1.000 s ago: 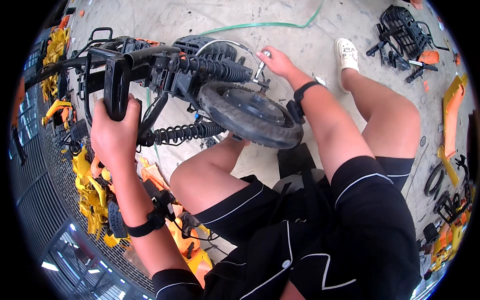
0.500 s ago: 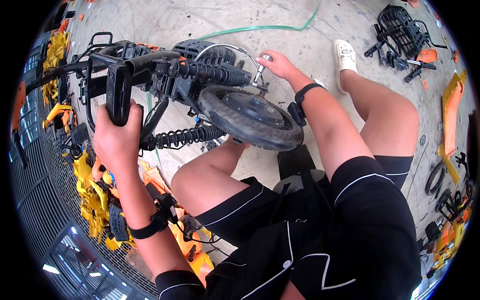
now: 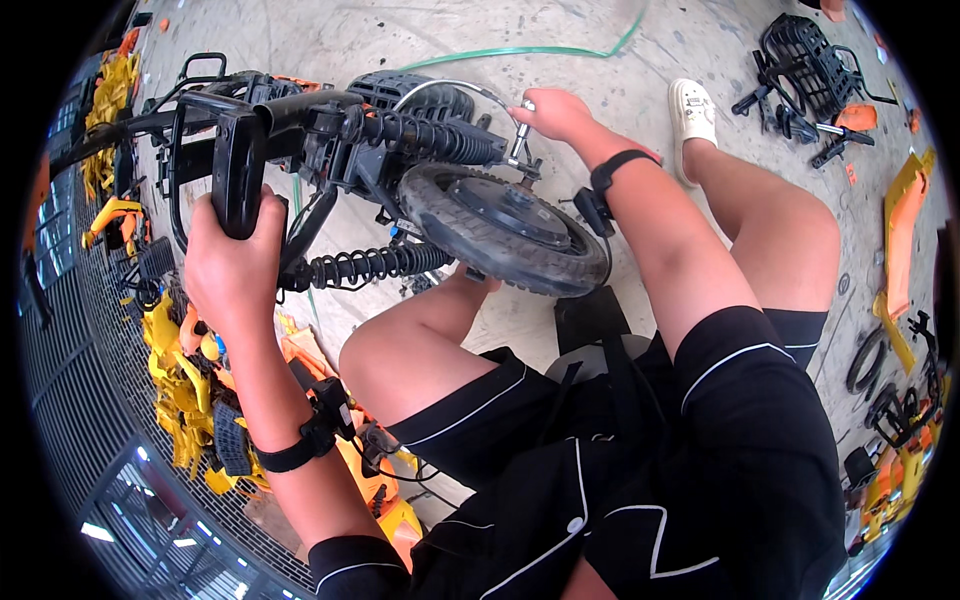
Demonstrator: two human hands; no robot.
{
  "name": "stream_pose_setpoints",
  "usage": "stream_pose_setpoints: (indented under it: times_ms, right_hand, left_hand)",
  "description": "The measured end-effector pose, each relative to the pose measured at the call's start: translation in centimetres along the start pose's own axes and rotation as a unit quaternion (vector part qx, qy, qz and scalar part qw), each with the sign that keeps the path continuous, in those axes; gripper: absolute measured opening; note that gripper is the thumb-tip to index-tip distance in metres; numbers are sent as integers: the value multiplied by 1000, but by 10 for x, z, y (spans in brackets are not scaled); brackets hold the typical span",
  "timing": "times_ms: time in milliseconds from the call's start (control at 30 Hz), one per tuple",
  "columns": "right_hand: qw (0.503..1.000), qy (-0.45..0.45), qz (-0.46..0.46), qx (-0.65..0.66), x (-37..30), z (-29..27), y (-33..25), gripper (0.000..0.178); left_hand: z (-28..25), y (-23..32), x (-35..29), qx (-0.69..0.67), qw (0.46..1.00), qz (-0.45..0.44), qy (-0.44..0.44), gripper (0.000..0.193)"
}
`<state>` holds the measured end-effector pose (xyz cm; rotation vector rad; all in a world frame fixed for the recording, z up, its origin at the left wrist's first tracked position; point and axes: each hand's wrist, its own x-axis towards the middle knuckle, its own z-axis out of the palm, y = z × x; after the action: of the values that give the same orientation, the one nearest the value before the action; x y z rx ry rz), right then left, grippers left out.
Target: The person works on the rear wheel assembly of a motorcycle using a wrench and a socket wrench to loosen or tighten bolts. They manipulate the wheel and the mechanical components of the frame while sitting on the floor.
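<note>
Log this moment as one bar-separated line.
left hand: gripping thick black metal bar | right hand: gripping slim silver metal tool near round black rubber-tyred wheel | long green strip on grey concrete floor

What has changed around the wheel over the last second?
The right hand has turned slightly, its forearm swinging a little to the right; its fingers remain on the silver hand tool by the hub-motor wheel. Nothing was visibly grasped or let go. The left hand still grips the black frame bar; the wheel stayed put.

Head-worn fisheye, facing steeply down
</note>
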<state>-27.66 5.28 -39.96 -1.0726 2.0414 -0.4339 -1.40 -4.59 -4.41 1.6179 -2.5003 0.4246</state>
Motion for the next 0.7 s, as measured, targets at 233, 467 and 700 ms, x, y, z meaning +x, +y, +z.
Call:
stream_pose_setpoints:
  times_ms: [233,467,700]
  right_hand:
    - [989,52,-55,127,13,29,38,54]
    - [983,-85,64,-148,6,-13,-25,43]
    - [986,40,-85,135,5,23,25,48]
  left_hand:
    - [-1,4,3,-15,1000,10,-7,44]
    - [0,0,0,-4,1000,-7,-9,45]
    - [0,3,3,0,1000,-1,-4,47]
